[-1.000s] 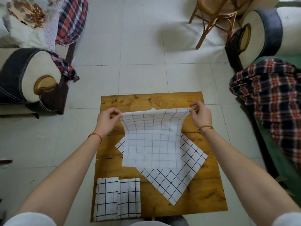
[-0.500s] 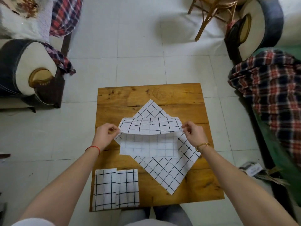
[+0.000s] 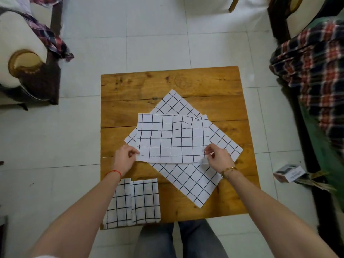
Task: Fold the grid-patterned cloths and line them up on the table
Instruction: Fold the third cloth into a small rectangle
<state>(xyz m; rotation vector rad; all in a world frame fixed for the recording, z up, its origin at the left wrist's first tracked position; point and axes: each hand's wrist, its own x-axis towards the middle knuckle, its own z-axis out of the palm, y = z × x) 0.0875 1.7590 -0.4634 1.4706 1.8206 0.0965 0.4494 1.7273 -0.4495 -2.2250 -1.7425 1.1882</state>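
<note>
A white grid-patterned cloth (image 3: 173,138), folded in half, lies in the middle of the wooden table (image 3: 167,84). My left hand (image 3: 124,158) pinches its near left corner and my right hand (image 3: 218,157) pinches its near right corner. Under it a second grid cloth (image 3: 193,180) lies flat and turned like a diamond. Two folded grid cloths (image 3: 134,202) sit side by side at the table's near left corner; my left forearm covers part of the left one.
A sofa arm (image 3: 24,58) with plaid fabric stands at the left. A plaid blanket (image 3: 312,66) lies over a green seat at the right. A small box (image 3: 289,173) rests on the tiled floor by the table's right side. My knees are below the near edge.
Both hands have brought the cloth's far edge toward me and down onto its near edge, so the cloth now lies folded in half. The camera has tilted further down.
</note>
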